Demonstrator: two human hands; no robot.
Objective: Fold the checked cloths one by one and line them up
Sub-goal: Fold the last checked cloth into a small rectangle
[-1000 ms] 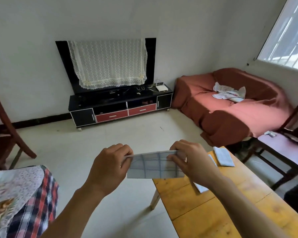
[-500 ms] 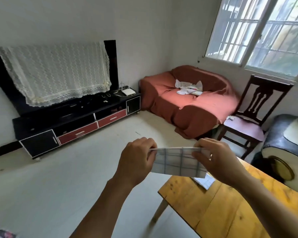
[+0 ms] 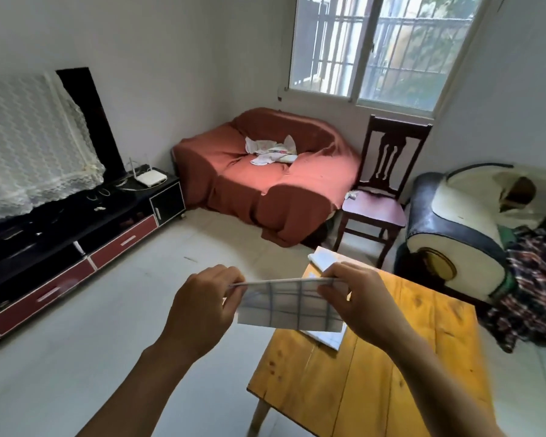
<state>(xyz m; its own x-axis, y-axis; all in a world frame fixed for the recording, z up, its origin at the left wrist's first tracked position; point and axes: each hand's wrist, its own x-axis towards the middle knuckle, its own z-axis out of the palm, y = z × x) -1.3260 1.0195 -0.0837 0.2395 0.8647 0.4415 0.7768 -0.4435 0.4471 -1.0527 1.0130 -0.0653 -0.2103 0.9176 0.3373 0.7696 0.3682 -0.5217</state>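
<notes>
Head view, both hands (image 3: 202, 305) (image 3: 356, 302) pinching folded checked cloth (image 3: 289, 305), no legible writing

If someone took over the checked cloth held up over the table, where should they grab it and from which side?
Best guess: take the checked cloth along its top edge, coming from above. It hangs flat from that edge, pinched at the two upper corners by the left hand and right hand; the stretch between them is free. Its bottom edge hangs loose over the wooden table, so gripping there would likely spoil the fold.
</notes>
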